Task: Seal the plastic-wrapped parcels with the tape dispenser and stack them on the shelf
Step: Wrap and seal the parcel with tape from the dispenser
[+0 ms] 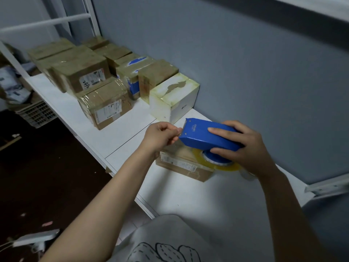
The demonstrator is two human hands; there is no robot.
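Tape start is the step in hand. Right hand (245, 146) grip wraps the blue plastic tape dispenser (200, 135), with the yellowish clear tape roll (219, 164) hanging beneath. Left hand (162, 137) grip pinches the free tape end (179, 133) at the serrated blade (186, 124); the film barely shows. The brown plastic-wrapped cardboard parcel (181, 165) lies on the white shelf (132, 140) under both hands, well apart from the sealed brown boxes (81, 72) farther back. My judgement: draw the end out flat, anchor it past the parcel's edge, keep the dispenser low and the tension steady.
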